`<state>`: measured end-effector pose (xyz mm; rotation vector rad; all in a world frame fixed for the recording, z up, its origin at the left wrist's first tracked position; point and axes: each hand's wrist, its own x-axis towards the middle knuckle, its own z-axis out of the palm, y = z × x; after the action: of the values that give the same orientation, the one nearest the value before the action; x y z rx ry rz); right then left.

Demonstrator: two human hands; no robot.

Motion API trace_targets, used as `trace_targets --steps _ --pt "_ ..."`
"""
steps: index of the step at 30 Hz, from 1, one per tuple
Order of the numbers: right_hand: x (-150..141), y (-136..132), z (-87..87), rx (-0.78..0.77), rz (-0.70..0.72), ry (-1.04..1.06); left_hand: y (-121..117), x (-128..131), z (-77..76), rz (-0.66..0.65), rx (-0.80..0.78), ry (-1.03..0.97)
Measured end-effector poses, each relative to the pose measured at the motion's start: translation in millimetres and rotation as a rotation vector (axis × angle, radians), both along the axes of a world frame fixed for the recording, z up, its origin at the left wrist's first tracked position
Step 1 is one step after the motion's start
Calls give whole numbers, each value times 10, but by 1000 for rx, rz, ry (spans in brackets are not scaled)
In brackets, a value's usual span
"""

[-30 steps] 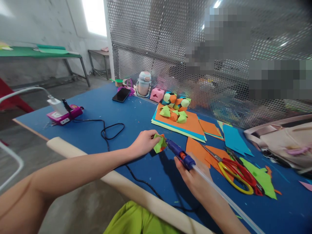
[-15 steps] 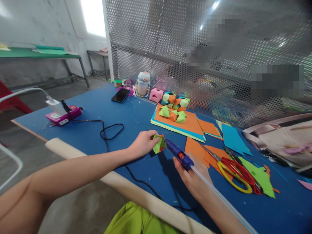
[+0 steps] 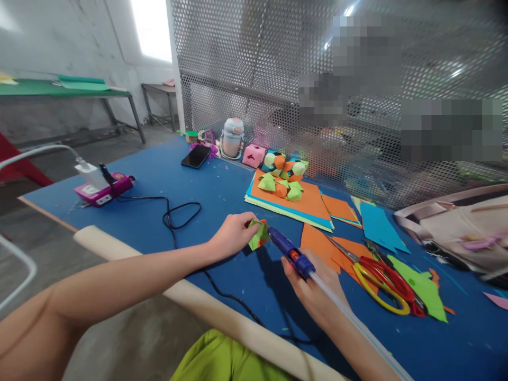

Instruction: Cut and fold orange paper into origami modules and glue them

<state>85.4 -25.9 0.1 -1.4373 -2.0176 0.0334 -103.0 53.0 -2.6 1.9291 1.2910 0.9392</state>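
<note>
Between the fingers of my left hand (image 3: 234,233) is a small folded paper piece (image 3: 257,236), green with orange parts, held just above the blue table (image 3: 151,174). My right hand (image 3: 317,283) is wrapped round a dark blue hot glue gun (image 3: 288,247), with a long clear glue stick (image 3: 349,312) running out of its back. The gun's nozzle is right at the paper piece; whether it touches I cannot tell. Beyond my hands, several folded green and orange paper shapes (image 3: 280,185) rest on a stack of coloured paper (image 3: 313,203).
Right of my right hand lie scissors (image 3: 381,286) with red and yellow handles, orange sheets (image 3: 317,241) and green scraps (image 3: 420,291). A black cord (image 3: 170,217) runs from a pink power strip (image 3: 103,189). A phone (image 3: 196,156), bottle (image 3: 232,138) and bag (image 3: 464,225) are farther off.
Almost nothing differs. Both hands, the paper piece and the glue gun keep nearly the same place, with only a slight shift of the view.
</note>
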Motion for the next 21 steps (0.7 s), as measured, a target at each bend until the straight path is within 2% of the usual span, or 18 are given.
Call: trace_targets --steps 12,21 --pt "24 2 -27 27 4 20 -8 9 -15 -39 5 -5" --pt "13 2 12 36 -4 7 -7 11 11 -14 -4 -6"
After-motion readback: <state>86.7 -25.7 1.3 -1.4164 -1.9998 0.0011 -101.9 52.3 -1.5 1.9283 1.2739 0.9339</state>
